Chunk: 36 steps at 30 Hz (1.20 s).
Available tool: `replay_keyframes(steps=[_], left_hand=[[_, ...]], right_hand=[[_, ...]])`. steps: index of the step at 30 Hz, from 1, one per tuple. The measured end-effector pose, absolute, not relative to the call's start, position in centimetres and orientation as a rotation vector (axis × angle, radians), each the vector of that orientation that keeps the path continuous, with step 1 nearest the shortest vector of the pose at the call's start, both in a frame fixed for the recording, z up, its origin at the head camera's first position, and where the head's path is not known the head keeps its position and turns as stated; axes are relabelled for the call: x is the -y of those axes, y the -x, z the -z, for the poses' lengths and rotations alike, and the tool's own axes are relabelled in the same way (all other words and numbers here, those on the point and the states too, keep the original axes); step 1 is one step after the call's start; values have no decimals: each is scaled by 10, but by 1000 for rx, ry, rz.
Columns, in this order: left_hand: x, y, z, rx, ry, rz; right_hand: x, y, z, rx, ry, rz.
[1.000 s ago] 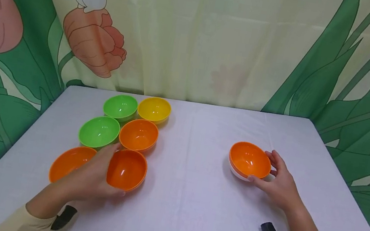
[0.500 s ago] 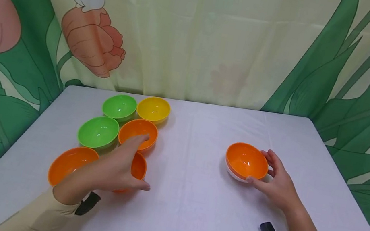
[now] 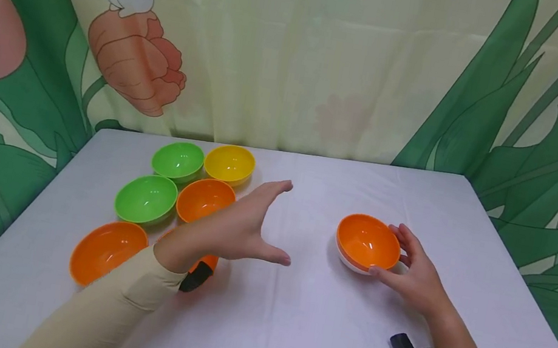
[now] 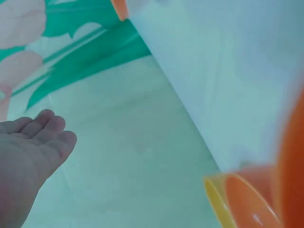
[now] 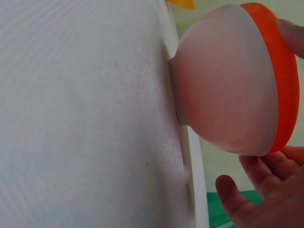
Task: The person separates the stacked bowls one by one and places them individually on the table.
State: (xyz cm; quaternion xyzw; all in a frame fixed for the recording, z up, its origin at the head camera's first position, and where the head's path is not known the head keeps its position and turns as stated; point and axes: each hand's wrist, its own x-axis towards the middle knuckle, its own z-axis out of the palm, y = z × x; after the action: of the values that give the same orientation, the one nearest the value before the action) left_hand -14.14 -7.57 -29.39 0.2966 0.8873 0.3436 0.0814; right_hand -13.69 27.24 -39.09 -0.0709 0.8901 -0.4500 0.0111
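Note:
My left hand (image 3: 245, 227) hovers over the table right of the bowl cluster, fingers and thumb spread wide with nothing between them. In the left wrist view its fingers (image 4: 50, 128) look straight. My right hand (image 3: 414, 276) holds an orange bowl (image 3: 367, 241), nested in a white bowl (image 5: 228, 80), between thumb and fingers at the rim. The white bowl's foot is down at the cloth. Below my left forearm, another orange bowl (image 3: 209, 262) is mostly hidden. An orange bowl (image 3: 204, 198) behind it is partly covered by the left hand.
Two green bowls (image 3: 146, 200) and a yellow bowl (image 3: 229, 164) stand at the back left. A further orange bowl (image 3: 105, 253) sits nearest on the left. White cloth covers the table (image 3: 285, 335), with a printed curtain (image 3: 298, 60) behind.
My left hand has let go of the front orange bowl and moved right and away from me, fingers spread. My right hand has shifted slightly left with the nested bowls.

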Motion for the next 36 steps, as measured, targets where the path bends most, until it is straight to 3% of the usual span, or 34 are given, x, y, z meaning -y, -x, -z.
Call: replay_keyframes(steps=[16,26,36], left_hand=[[8,178,299,-2542,-922,-944],[-26,205,323,-2481,-807,-942],[-53,205,344,-2508,-852,-899]], right_hand=[[-273,139,393,-2729,178,1372],[-274,140,393,-2770,219,1335],[-278,141,395,-2797,257,1306]])
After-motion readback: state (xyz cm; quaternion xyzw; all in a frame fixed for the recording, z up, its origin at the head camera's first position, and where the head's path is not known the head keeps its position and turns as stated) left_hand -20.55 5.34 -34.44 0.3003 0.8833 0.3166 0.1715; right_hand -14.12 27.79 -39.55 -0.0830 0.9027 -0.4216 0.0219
